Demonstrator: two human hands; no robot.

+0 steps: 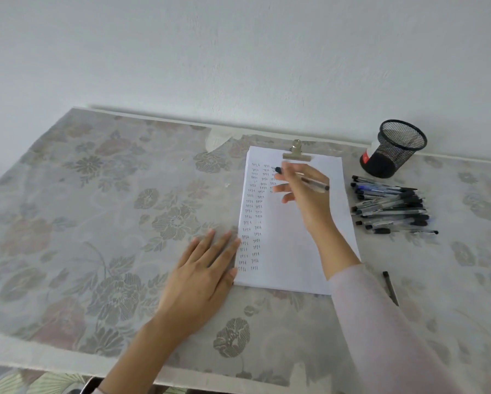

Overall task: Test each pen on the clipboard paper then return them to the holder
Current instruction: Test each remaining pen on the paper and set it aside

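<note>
A white sheet (295, 251) clipped to a clipboard by a metal clip (297, 155) lies on the table, with columns of small written marks down its left part. My right hand (304, 189) hovers over the upper part of the sheet and holds a clear pen (314, 184), its dark end pointing left near the marks. My left hand (204, 268) lies flat on the table, fingers straight, touching the sheet's left edge. A pile of several pens (392, 206) lies right of the sheet. A black mesh holder (393, 149) stands behind the pile.
A single dark pen cap or pen (390, 288) lies alone near my right sleeve. The floral tablecloth (96, 209) covers the table up to the white wall behind. A red-and-white object (366, 156) sits partly hidden behind the holder.
</note>
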